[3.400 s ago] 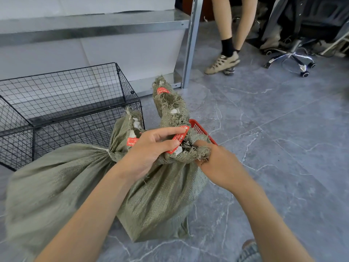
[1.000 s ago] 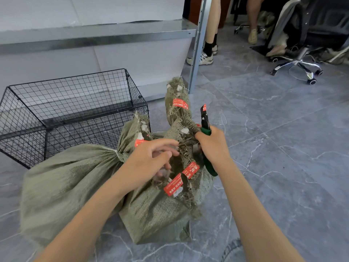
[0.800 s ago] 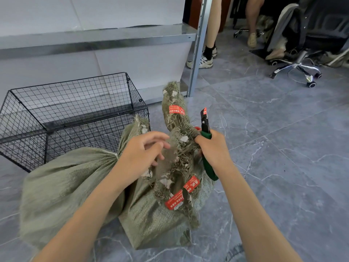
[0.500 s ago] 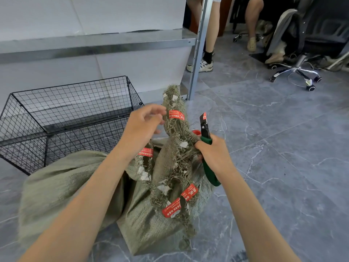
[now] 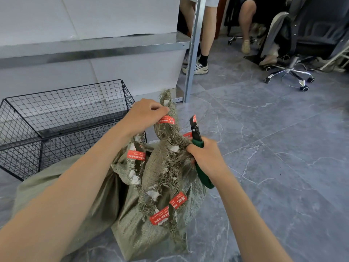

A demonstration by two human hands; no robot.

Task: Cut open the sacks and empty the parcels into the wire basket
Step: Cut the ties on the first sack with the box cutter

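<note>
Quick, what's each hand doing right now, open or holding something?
Left hand: closed, pinching the frayed top of the sack.
Right hand: closed, gripping the cutter.

Soft, diffuse light fills the scene brightly and evenly, with no harsh glare. The floor (image 5: 283, 167) carries only a faint sheen, and the chrome chair base (image 5: 289, 71) shows small highlights. Shadows are soft and sit close under things. The darkest one lies in the fold of the sack (image 5: 132, 224) beneath the left forearm (image 5: 79, 186). The top right corner behind the chair is dim. The sack's frayed weave and the knife (image 5: 195, 132) are sharp. Wide-angle distortion tilts the shelf post (image 5: 193, 50) and stretches both forearms toward the bottom corners.
</note>
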